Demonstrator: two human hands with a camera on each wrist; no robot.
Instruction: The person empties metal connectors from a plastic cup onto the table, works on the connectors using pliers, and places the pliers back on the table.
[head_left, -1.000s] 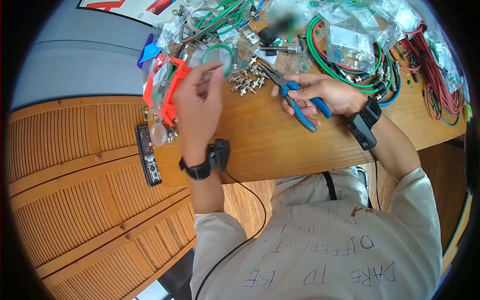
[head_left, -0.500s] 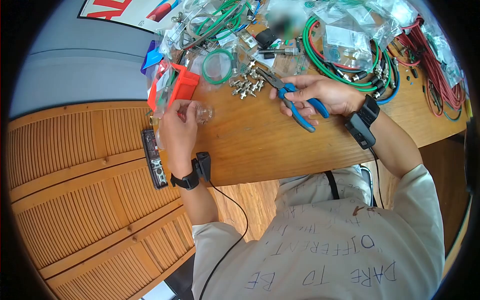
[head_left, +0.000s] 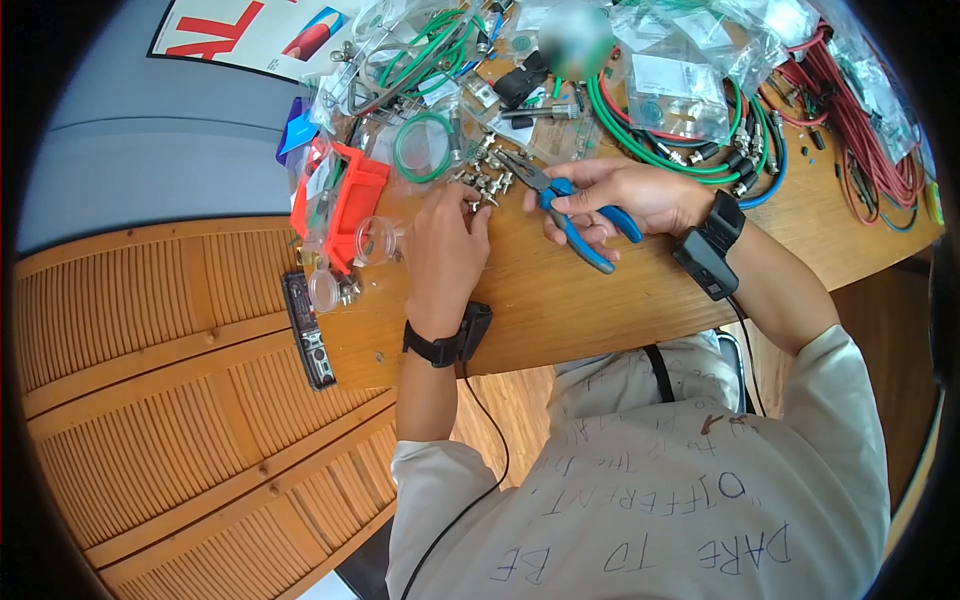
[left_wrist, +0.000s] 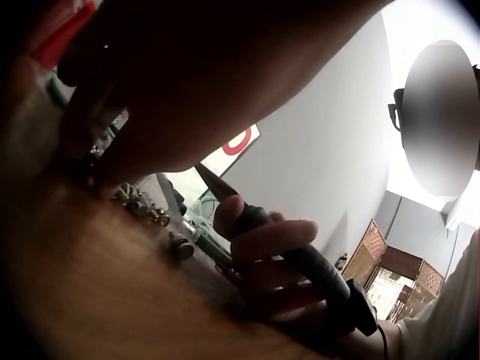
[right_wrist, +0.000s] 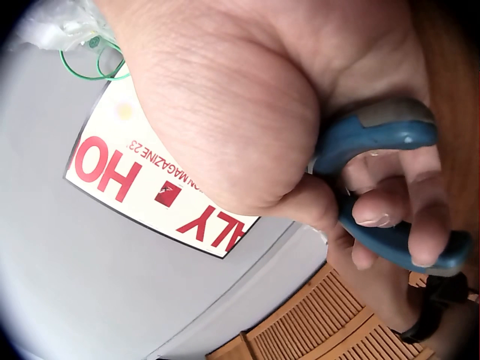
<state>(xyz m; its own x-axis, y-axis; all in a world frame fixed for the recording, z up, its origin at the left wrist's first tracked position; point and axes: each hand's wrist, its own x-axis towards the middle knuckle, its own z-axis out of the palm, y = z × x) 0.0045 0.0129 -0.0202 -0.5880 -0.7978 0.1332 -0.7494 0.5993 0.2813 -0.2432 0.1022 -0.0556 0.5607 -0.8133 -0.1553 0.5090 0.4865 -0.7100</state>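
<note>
Right hand (head_left: 640, 194) grips pliers (head_left: 581, 246) — left hand (head_left: 444, 245), grip unclear — shirt (head_left: 650, 500) reads "DARE TO BE".

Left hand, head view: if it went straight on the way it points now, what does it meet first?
Most likely the pile of metal connectors directly in front of the left hand. Contact and depth are unclear there; it may be touching them.
</note>
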